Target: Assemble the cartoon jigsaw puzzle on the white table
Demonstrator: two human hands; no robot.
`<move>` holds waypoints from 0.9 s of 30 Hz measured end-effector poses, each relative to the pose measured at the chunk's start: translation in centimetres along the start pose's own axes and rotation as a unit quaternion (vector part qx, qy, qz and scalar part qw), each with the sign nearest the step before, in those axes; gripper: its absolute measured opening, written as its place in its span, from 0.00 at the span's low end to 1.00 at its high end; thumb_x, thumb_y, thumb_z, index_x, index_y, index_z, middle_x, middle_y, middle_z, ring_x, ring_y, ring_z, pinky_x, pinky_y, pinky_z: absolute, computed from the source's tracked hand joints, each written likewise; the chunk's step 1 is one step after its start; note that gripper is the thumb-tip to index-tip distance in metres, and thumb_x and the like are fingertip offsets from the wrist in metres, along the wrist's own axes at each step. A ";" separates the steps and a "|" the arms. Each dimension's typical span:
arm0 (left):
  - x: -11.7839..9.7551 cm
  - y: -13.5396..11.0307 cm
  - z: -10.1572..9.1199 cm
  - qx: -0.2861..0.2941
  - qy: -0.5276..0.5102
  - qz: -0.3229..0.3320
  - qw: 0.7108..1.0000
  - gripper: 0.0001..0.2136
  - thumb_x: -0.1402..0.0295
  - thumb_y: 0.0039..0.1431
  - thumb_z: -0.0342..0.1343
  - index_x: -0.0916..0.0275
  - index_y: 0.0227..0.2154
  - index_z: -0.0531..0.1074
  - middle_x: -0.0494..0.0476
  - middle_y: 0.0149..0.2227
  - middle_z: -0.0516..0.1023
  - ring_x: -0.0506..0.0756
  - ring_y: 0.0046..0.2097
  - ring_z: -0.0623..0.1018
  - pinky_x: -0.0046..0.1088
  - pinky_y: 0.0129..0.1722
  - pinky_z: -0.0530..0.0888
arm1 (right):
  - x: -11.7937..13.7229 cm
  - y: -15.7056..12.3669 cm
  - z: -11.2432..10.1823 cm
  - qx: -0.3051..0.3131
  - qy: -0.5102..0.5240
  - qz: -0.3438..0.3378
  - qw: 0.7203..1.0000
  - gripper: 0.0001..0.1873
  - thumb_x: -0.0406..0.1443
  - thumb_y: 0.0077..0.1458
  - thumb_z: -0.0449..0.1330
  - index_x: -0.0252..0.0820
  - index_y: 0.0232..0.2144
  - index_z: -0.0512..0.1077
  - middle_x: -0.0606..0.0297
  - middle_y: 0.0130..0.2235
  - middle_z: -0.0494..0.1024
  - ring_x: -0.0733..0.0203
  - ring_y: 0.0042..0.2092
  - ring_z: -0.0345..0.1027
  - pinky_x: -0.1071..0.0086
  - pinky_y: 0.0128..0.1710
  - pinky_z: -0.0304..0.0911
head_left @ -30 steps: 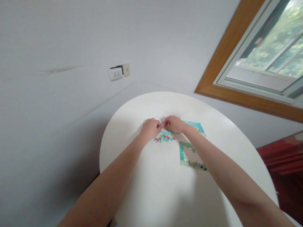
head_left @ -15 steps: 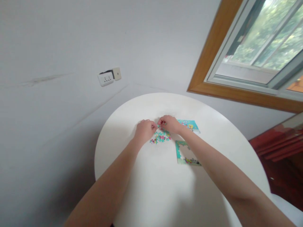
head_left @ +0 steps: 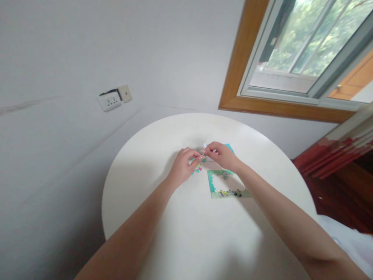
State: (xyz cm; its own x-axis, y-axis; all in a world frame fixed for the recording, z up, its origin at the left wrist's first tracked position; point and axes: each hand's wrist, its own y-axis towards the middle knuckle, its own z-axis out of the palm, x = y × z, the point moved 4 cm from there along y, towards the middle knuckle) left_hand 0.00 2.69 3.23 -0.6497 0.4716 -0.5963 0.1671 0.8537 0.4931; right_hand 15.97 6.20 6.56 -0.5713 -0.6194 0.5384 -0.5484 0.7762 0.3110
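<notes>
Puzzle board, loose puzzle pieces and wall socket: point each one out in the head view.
Puzzle board (head_left: pixel 230 184): head view, on the bare middle inside its border.
Loose puzzle pieces (head_left: pixel 198 168): head view, on the uncovered near part of the pile.
Wall socket (head_left: pixel 110 101): head view, on its white plate.

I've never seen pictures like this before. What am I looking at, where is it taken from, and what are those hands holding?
There's no robot here: these are a person's own bare hands, seen from a camera worn on their head, looking forward and down. On the white round table lies a partly filled jigsaw puzzle, with picture along its edges and a pale middle. Left of it are loose puzzle pieces. The left hand and right hand bring their fingertips close together above that pile; anything pinched there is too small to make out. A flat blue-and-white sheet lies partly hidden behind the right hand.
</notes>
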 end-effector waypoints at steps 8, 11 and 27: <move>-4.0 -1.8 1.9 0.073 0.055 0.144 0.985 0.12 0.69 0.65 0.50 0.58 0.49 0.73 0.58 0.45 0.74 0.58 0.50 0.70 0.42 0.54 0.66 | -3.3 -7.9 -5.3 -0.034 0.016 0.013 0.999 0.11 0.39 0.59 0.58 0.42 0.28 0.77 0.62 0.33 0.78 0.58 0.39 0.69 0.63 0.46 0.60; -4.7 -2.4 2.8 0.119 0.062 0.163 0.977 0.14 0.70 0.65 0.50 0.58 0.52 0.71 0.58 0.48 0.74 0.59 0.53 0.69 0.44 0.58 0.65 | -5.0 -9.6 -5.1 -0.022 0.000 0.027 0.999 0.10 0.37 0.59 0.59 0.42 0.28 0.77 0.61 0.34 0.79 0.58 0.39 0.69 0.62 0.47 0.58; -4.4 -3.5 6.0 0.246 0.100 0.175 0.948 0.20 0.62 0.67 0.49 0.59 0.59 0.65 0.58 0.62 0.67 0.60 0.63 0.64 0.44 0.63 0.63 | -4.7 -9.8 -1.7 0.053 -0.097 0.039 0.993 0.06 0.38 0.57 0.63 0.44 0.32 0.78 0.62 0.37 0.74 0.55 0.45 0.62 0.62 0.44 0.51</move>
State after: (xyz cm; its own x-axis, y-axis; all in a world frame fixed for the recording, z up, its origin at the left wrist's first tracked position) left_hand 6.75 -1.09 0.31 -0.6098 0.7361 -0.2937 0.6922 0.6751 0.2550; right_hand 25.08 1.74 2.35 -0.7152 -0.5774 0.3939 -0.5536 0.8120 0.1850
